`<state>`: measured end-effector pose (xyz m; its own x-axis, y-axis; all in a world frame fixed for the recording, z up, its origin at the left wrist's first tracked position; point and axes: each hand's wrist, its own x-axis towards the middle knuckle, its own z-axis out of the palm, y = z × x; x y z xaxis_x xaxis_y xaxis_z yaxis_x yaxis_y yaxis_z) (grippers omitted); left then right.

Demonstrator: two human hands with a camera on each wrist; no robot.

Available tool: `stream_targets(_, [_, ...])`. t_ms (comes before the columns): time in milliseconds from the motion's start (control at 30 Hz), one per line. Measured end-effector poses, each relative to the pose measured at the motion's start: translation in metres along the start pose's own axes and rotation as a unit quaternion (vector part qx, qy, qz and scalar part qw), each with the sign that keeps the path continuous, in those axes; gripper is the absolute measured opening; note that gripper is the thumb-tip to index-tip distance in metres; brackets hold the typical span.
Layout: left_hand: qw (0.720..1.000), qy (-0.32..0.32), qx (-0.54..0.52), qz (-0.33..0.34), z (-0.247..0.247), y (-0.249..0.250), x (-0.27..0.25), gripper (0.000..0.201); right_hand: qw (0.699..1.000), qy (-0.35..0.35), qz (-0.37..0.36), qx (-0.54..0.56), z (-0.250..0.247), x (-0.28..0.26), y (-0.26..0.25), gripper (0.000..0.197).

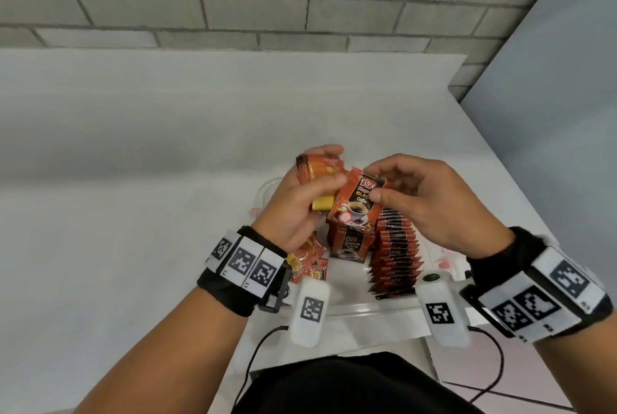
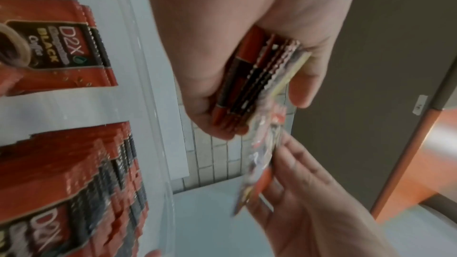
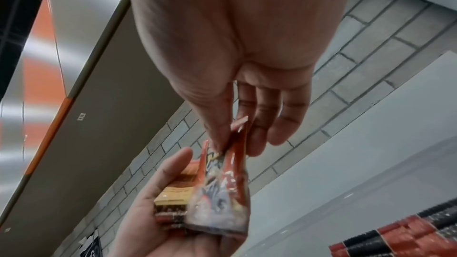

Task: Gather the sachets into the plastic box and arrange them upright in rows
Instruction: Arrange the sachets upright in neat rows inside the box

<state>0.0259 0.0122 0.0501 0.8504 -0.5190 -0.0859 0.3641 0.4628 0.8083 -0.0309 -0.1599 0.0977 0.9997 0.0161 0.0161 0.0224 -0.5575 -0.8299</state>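
Sachets held above the box

Left hand (image 1: 293,210) grips a stack of sachets (image 1: 320,176); right hand (image 1: 424,200) pinches one sachet (image 1: 355,203) at 3 o'clock of it, over the plastic box (image 1: 367,308).

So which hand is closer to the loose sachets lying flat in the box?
Left. The left hand is just above the loose sachets in the box; the right hand is across, above the upright row.

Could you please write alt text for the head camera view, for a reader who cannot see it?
Over a clear plastic box on a white table, the left hand grips a stack of sachets while the right hand pinches one coffee sachet. Rows of upright sachets fill the box.
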Motion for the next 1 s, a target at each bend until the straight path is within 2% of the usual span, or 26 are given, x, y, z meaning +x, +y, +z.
stream_targets(67, [0.999,0.048,-0.018,0.007,-0.007,0.008,0.002,0.038,1.000,-0.026,0.010,-0.012,0.000,-0.004,0.004,0.018])
stream_targets(167, [0.995,0.082,-0.047,0.013,-0.023,0.018,0.000,0.035,0.987,-0.084,0.037,-0.136,0.007,-0.011,0.014,0.016])
stream_targets(233, [0.995,0.086,-0.055,0.019,-0.029,0.023,-0.002,0.031,0.965,-0.129,0.036,-0.227,0.016,-0.012,0.019,0.011])
stream_targets(400, [0.995,0.086,-0.037,0.028,-0.029,0.031,-0.008,0.034,0.885,-0.216,0.039,-0.410,0.033,-0.003,0.018,0.004])
stream_targets(467, [0.995,0.085,-0.034,0.029,-0.029,0.032,-0.010,0.031,0.867,-0.239,0.029,-0.436,0.037,0.005,0.020,0.002])
stream_targets(567, [0.995,0.089,-0.036,0.024,-0.031,0.032,-0.012,0.032,0.842,-0.268,0.025,-0.468,0.044,0.014,0.026,0.010])
stream_targets(667, [0.995,0.090,-0.031,0.020,-0.032,0.032,-0.013,0.033,0.814,-0.273,0.012,-0.514,0.049,0.019,0.026,0.007])
stream_targets(900, [0.996,0.087,-0.028,0.010,-0.034,0.032,-0.012,0.031,0.779,-0.290,0.015,-0.556,0.051,0.023,0.029,0.008])
stream_targets(1000, [0.996,0.081,-0.026,0.006,-0.034,0.031,-0.011,0.029,0.779,-0.291,0.020,-0.555,0.051,0.025,0.030,0.006])
